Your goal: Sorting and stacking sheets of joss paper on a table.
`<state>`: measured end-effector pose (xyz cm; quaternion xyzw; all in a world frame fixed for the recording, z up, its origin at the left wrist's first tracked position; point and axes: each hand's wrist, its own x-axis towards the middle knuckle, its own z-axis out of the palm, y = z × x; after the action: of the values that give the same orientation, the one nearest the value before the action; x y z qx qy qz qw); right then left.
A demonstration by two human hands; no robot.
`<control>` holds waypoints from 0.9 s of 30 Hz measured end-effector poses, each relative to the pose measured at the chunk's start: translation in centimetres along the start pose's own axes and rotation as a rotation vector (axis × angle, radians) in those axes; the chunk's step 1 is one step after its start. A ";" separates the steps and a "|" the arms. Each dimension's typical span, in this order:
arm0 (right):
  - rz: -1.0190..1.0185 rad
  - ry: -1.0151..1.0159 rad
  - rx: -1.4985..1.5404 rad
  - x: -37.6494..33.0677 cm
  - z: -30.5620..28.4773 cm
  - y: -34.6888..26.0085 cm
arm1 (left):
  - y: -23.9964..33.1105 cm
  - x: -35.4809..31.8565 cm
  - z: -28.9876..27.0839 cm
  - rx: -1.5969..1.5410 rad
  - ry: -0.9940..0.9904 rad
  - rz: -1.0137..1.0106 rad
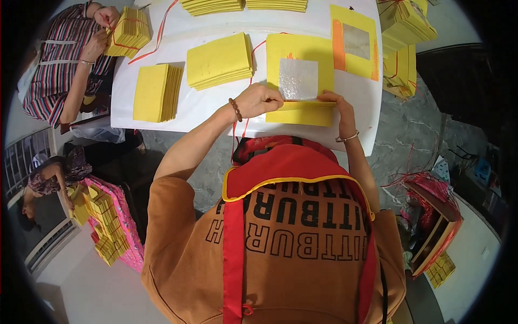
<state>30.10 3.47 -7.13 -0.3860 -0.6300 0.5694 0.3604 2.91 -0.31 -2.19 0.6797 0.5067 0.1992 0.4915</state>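
Note:
A yellow paper sheet [324,51] with a silver foil square [298,79] lies on the white table in front of me. Its near edge stands up as a narrow fold. My left hand [260,101] is closed, pinching the left end of this fold. At the right end, my right hand [341,109] grips the same fold between thumb and fingers. More yellow paper shows below the fold. To the left lie two stacks of folded yellow paper, one nearer [151,93] and one farther [218,59].
Another foil-marked sheet [337,43] with orange bands lies at the right. A co-worker's hands [102,32] hold a red-tied yellow bundle [129,32] at the far left. Red strings [156,35] cross the white table [189,116]. Yellow bundles [399,70] stand beyond its right edge.

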 end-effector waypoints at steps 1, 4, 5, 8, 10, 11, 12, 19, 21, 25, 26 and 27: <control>-0.008 -0.005 0.002 0.0 0.0 0.1 | -0.1 0.1 0.0 -0.046 -0.010 -0.017; -0.011 -0.017 0.029 0.0 0.0 0.1 | 0.0 0.5 -0.6 -0.085 -0.092 -0.081; -0.007 -0.024 0.056 0.0 -0.1 0.1 | -0.1 0.6 -0.6 -0.085 -0.091 -0.080; 0.085 -0.025 0.141 0.1 -0.3 0.2 | -0.3 1.0 -0.6 -0.115 -0.100 -0.089; 0.067 -0.044 0.168 0.1 -0.4 0.0 | -0.3 1.1 -0.7 -0.124 -0.136 -0.116; 0.051 -0.063 0.195 0.1 -0.5 -0.2 | -0.5 1.2 -0.8 -0.122 -0.135 -0.113; 0.048 -0.066 0.194 0.0 -0.4 -0.3 | -0.8 1.2 -0.7 -0.154 -0.127 -0.115; 0.142 0.003 -0.029 -0.2 0.1 0.3 | 0.3 0.2 -1.0 -0.024 -0.101 0.076; 0.239 0.015 0.180 0.2 -0.1 1.1 | 0.3 -0.8 -0.5 0.196 0.077 0.200; 0.085 -0.009 0.123 0.5 -0.7 1.3 | -1.0 -0.6 0.6 0.631 0.325 0.315; -0.072 -0.034 -0.058 0.6 -0.9 1.2 | -1.3 -0.3 0.7 0.603 0.323 0.323; -0.077 -0.037 -0.061 0.8 -0.7 0.1 | -1.1 -0.3 0.5 0.605 0.329 0.325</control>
<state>30.43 4.49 -7.13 -0.3617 -0.6680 0.5426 0.3584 2.66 -0.84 -3.30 0.8245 0.5004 0.2224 0.1428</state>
